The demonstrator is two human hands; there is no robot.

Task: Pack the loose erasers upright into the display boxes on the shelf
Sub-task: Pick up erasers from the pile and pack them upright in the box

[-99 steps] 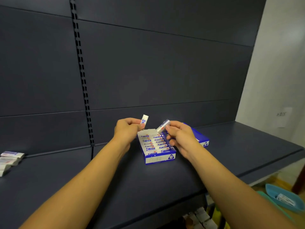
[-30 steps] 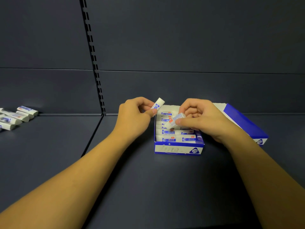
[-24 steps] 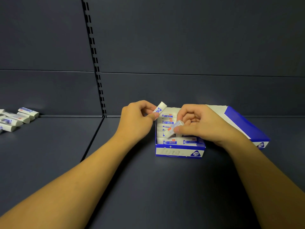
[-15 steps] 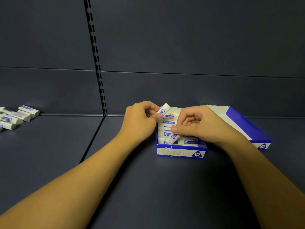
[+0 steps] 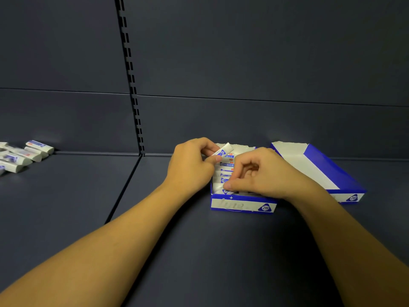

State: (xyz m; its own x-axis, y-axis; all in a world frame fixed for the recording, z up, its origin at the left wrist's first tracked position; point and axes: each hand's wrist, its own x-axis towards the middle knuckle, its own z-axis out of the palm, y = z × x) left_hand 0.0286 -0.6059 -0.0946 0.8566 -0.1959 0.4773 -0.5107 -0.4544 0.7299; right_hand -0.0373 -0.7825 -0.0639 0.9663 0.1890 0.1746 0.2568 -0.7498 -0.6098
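A blue and white display box [image 5: 243, 205] sits on the dark shelf, its rows filled with white erasers standing on edge. My left hand [image 5: 190, 162] pinches one white eraser [image 5: 223, 150] above the box's back left corner. My right hand [image 5: 261, 173] reaches over the box, and its thumb and fingers pinch another eraser [image 5: 219, 186] low in the front row, mostly hidden by the hand. A second blue box [image 5: 318, 171] lies to the right, and what I can see of its inside is bare white.
Several loose erasers [image 5: 22, 157] lie in a heap at the far left of the shelf [image 5: 177, 251]. A slotted upright [image 5: 131, 80] runs down the dark back panel.
My right hand has moved down and forward, taking its eraser from above the box into the front row. My left hand has kept its eraser near the back corner.
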